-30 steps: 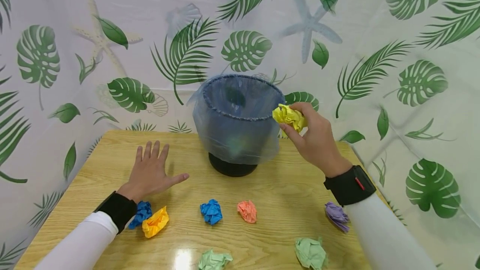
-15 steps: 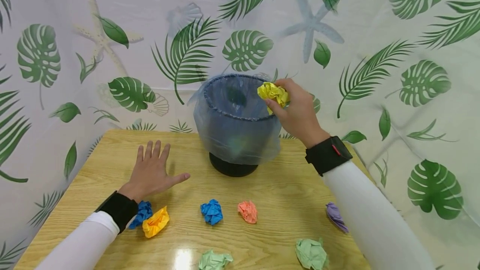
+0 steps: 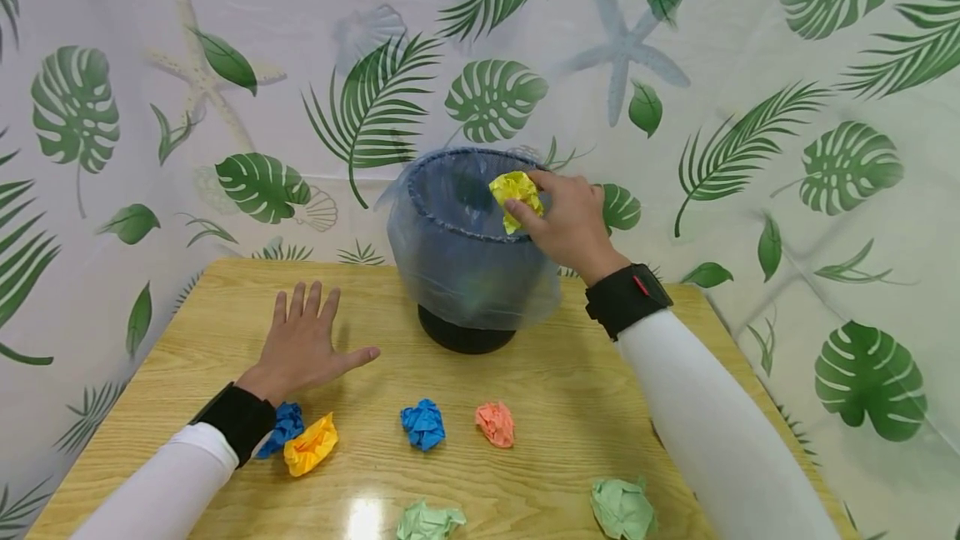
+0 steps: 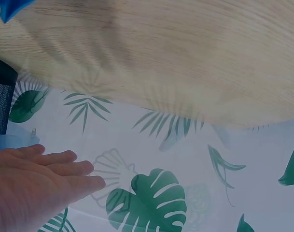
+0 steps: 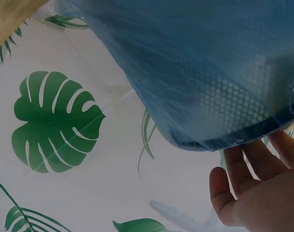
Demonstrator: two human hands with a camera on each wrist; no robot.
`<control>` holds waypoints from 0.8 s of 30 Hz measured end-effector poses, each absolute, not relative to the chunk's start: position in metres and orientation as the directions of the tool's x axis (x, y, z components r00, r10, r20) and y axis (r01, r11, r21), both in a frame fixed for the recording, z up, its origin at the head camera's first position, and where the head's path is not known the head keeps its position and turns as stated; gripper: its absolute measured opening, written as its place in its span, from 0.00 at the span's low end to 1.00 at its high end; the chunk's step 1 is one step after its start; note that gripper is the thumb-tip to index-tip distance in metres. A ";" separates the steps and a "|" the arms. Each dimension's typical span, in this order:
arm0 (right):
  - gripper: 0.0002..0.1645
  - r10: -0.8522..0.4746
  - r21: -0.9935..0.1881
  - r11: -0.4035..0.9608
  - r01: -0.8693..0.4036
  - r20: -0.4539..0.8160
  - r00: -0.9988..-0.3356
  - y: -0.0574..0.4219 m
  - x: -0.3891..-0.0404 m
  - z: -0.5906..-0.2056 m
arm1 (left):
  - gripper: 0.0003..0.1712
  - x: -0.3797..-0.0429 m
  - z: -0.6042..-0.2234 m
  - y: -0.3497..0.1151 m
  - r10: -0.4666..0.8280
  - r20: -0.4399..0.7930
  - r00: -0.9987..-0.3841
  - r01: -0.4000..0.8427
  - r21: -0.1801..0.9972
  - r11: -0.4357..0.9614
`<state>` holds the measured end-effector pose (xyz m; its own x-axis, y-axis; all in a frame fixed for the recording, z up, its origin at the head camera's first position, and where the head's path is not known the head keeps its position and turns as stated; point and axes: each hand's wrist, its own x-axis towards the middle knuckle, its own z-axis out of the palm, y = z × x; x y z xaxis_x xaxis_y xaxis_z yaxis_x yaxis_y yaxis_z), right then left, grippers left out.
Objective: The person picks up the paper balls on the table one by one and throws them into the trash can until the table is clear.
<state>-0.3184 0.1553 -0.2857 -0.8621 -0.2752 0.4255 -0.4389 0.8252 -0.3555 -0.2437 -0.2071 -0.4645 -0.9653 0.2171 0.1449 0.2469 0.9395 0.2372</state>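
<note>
While the left hand (image 3: 303,348) is spread wide and holds nothing, left of the bag-lined bin (image 3: 468,269) and on its near side, the right hand (image 3: 573,219), much closer, pinches the crumpled yellow paper (image 3: 517,192). Roundish, without a clear long axis, the paper lies binward of that hand, overlapping the bin's right rim.

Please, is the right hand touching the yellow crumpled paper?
Touching. The head view shows this: the right hand pinches the yellow crumpled paper between thumb and fingers, with no gap visible.
</note>
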 end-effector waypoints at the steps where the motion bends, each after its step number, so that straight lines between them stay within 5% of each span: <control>1: 0.36 -0.276 -0.358 0.826 -0.436 0.417 -0.866 0.156 -0.318 -0.287 | 0.69 -0.243 -0.464 -0.207 0.217 0.149 -0.965 0.248 0.237 0.939; 14: 0.37 -0.257 -0.375 0.770 -0.516 0.558 -0.789 0.187 -0.304 -0.321 | 0.68 -0.239 -0.462 -0.207 0.211 0.145 -0.967 0.241 0.231 0.943; 24: 0.53 -0.268 -0.365 0.785 -0.500 0.527 -0.806 0.215 -0.290 -0.359 | 0.67 -0.239 -0.464 -0.205 0.212 0.147 -0.966 0.242 0.233 0.942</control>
